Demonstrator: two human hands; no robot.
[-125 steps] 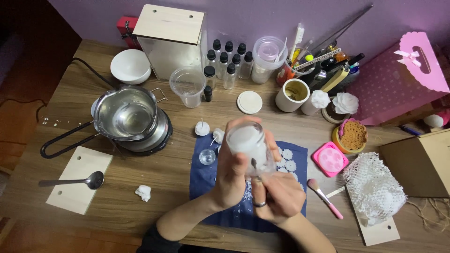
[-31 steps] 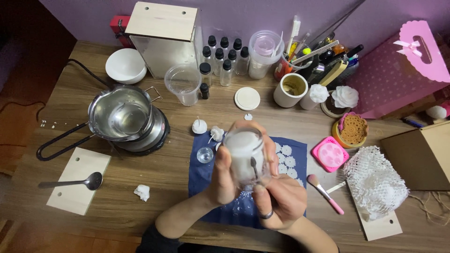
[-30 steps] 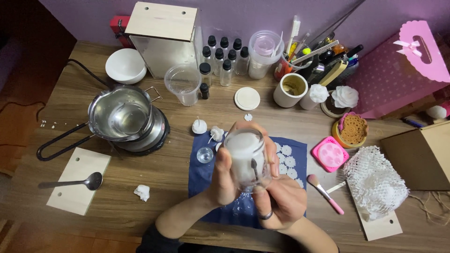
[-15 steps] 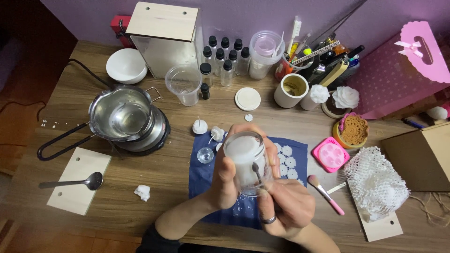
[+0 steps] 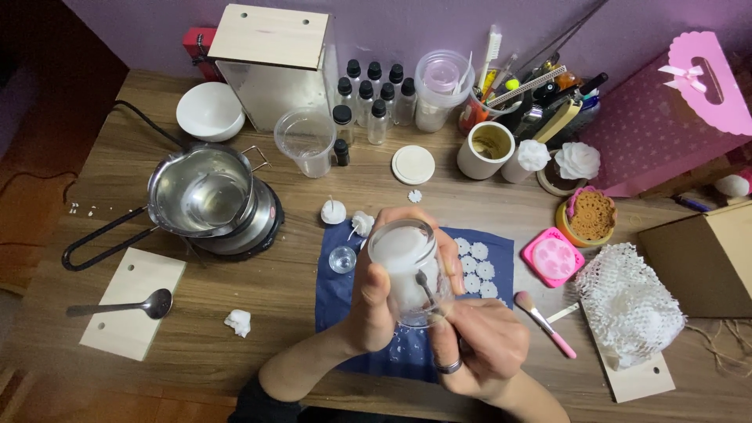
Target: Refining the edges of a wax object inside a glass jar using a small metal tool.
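My left hand (image 5: 374,301) is wrapped around a small clear glass jar (image 5: 405,265) filled with white wax, held tilted above a dark blue cloth (image 5: 338,291). My right hand (image 5: 478,348), with a ring on one finger, grips a thin metal tool (image 5: 424,287) whose tip touches the side of the jar. On the cloth lie several small white wax flowers (image 5: 475,262) and a tiny clear glass cup (image 5: 342,258).
A steel pot (image 5: 202,192) of clear liquid sits on a small burner at left, with a spoon (image 5: 125,305) on a wooden board. Dropper bottles (image 5: 370,100), a plastic cup (image 5: 305,141), white bowl (image 5: 209,110), pink mould (image 5: 552,257), small brush (image 5: 544,323) and white netting (image 5: 630,301) surround the cloth.
The jar has dropped slightly lower and closer to me. My right hand has shifted the metal tool along the jar's side. Nothing else on the table has moved.
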